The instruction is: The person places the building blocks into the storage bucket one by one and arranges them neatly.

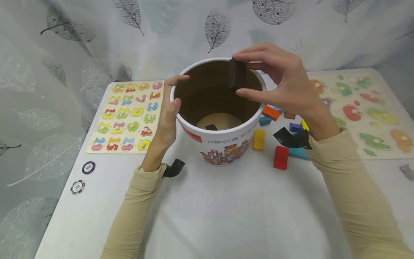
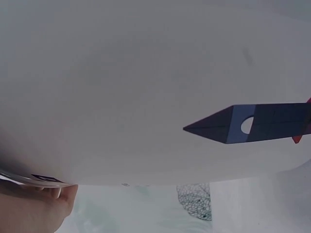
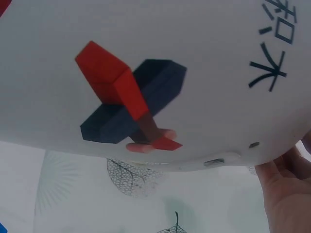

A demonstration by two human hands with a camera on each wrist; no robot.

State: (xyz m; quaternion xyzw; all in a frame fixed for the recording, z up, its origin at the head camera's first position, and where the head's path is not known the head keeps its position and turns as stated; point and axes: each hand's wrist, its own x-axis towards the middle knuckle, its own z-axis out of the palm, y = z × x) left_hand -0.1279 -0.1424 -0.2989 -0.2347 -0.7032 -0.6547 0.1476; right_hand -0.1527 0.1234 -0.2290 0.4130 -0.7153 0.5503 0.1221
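A white bucket with printed buildings stands upright on the table, its brown inside facing me. My left hand grips the bucket's left rim, thumb and a finger showing over the edge. Above the right part of the opening, my right hand pinches a dark brown block between thumb and fingers. Another dark block lies on the bucket's floor. In the left wrist view the bucket wall fills most of the picture, with the left hand at lower left. The right hand shows at the right wrist view's edge.
Several coloured blocks, including a red one and a yellow one, lie right of the bucket. A number puzzle board lies left, a vegetable puzzle board right. Two round chips, one dark and one patterned, lie front left.
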